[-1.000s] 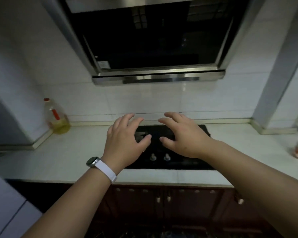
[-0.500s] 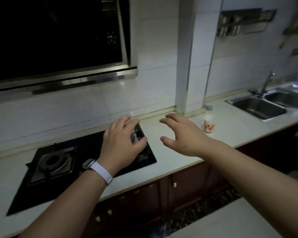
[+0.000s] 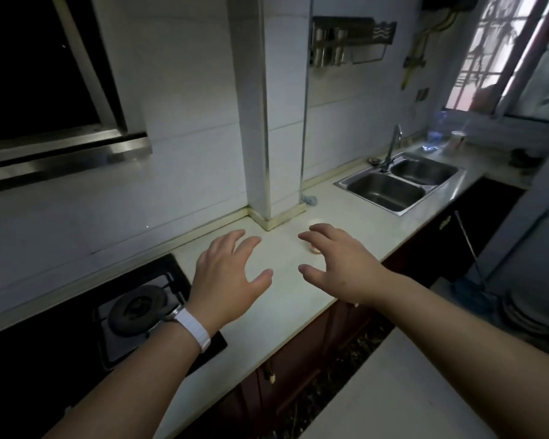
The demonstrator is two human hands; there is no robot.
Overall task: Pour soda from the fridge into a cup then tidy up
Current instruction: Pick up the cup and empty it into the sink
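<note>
While both hands hover over the pale table, nothing is held in either grip.
Left hand: the left hand (image 3: 227, 274) is stretched forward palm down, fingers spread and loosely bent, its grip wide and empty; a white watch band (image 3: 193, 331) circles the wrist.
Right hand: the right hand (image 3: 339, 264) is likewise palm down with fingers splayed and slightly curved, its grip wide and holding nothing.
Cup: a small white paper cup (image 3: 315, 236) with a red mark stands on the table beyond the right hand, partly hidden behind its fingers; whether they touch it cannot be told.
Table: the table (image 3: 276, 299) runs from the gas stove (image 3: 133, 307) on the left to the double steel sink (image 3: 396, 182) on the right.
Wall: a tiled pillar (image 3: 268, 122) juts out just behind the cup, with a blue cloth (image 3: 309, 199) at its foot.
Further off: a faucet (image 3: 393, 147) rises behind the sink, a metal rack (image 3: 351, 41) hangs on the wall above, and the range hood (image 3: 61, 150) sits over the stove.
Far right: a mop (image 3: 476, 267) leans by the dark lower cabinets (image 3: 301, 353).
</note>
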